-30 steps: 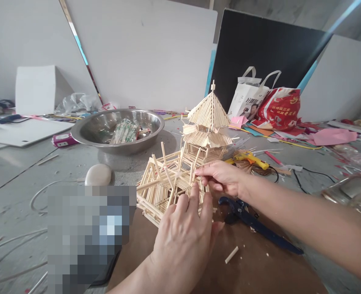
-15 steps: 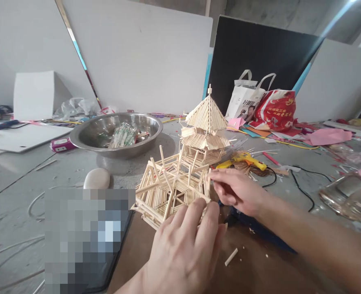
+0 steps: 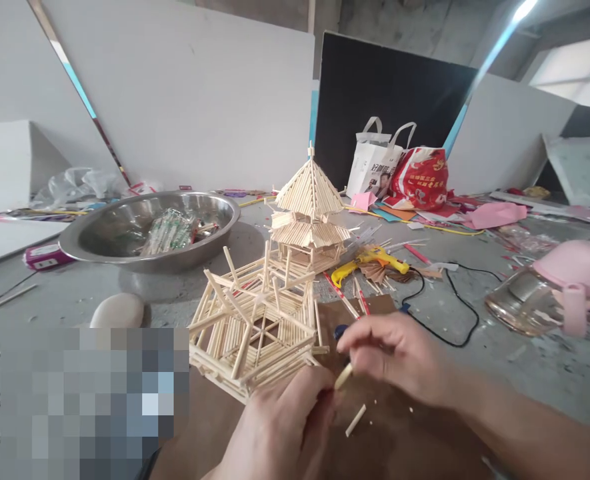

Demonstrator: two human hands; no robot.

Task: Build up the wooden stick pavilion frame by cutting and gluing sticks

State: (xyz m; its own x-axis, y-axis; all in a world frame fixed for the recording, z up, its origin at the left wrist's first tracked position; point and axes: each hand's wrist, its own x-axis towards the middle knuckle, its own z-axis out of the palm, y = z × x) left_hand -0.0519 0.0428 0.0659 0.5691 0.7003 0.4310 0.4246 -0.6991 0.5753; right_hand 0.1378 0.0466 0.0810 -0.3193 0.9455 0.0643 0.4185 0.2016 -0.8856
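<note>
My left hand (image 3: 289,420) is closed, its thumb and fingers pinching a short wooden stick (image 3: 344,377) in front of the stick model. Close by on the right, my right hand (image 3: 399,353) is curled at the stick's upper end. A dark blue piece (image 3: 341,331) shows by its fingertips, but what lies inside that hand is hidden. The open, six-sided wooden stick frame (image 3: 255,333) stands on a brown board (image 3: 209,407), with several sticks rising from it. Behind it is a tiered pagoda of sticks (image 3: 309,190) with a pointed roof.
A yellow glue gun (image 3: 369,263) with a black cord lies right of the pagoda. A steel basin (image 3: 215,247) holds wrapped sticks at left. Nearby are a white rounded object (image 3: 118,311), a pink-lidded jug (image 3: 519,300), a loose stick piece (image 3: 356,421), bags and paper scraps.
Both hands have come off the stick frame toward me, and a short stick now shows between them. The view has turned to the right, so the scene sits further left.
</note>
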